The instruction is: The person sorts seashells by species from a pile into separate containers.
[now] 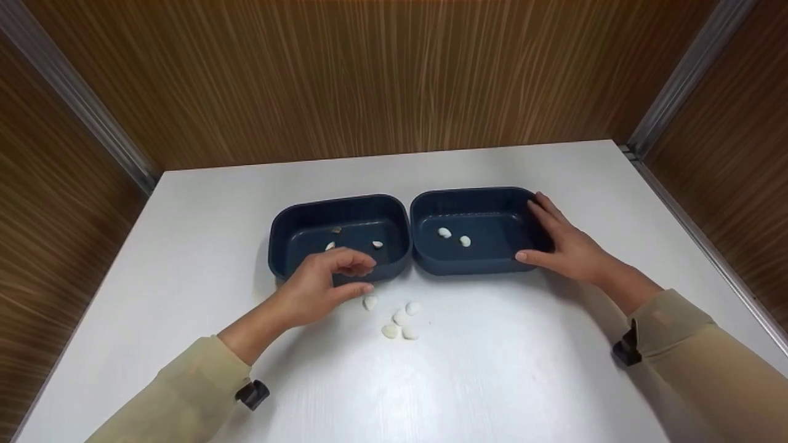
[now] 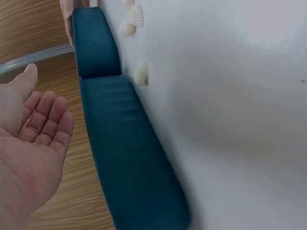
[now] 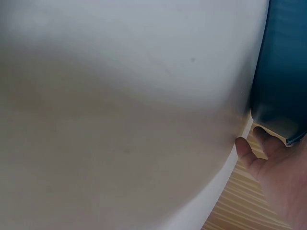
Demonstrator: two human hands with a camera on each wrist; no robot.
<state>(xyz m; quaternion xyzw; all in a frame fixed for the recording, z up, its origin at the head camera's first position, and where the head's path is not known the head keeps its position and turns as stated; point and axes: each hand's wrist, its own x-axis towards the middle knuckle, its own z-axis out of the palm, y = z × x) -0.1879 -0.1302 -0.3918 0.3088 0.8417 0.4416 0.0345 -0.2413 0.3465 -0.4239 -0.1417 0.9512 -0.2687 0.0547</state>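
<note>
Two dark blue rectangular bins stand side by side on the white table. Inside the left bin (image 1: pixel 341 212) lie a brown shell (image 1: pixel 337 230) and two pale shells (image 1: pixel 377 245). Two white seashells (image 1: pixel 465 241) lie in the right bin (image 1: pixel 474 267). My left hand (image 1: pixel 320 283) hovers over the left bin's front rim, fingers loosely bent, palm bare in the left wrist view. At the right bin's outer end rests my right hand (image 1: pixel 572 249), its fingers fairly straight along the end and thumb by the front corner. Several white seashells (image 1: pixel 401 317) lie on the table in front.
The white table (image 1: pixel 492 369) meets a wood-grain panel (image 1: pixel 394 80) behind the bins. Similar panels with metal corner strips (image 1: pixel 689 80) flank both sides. Each sleeve has a black wrist strap (image 1: pixel 252 394) at its cuff.
</note>
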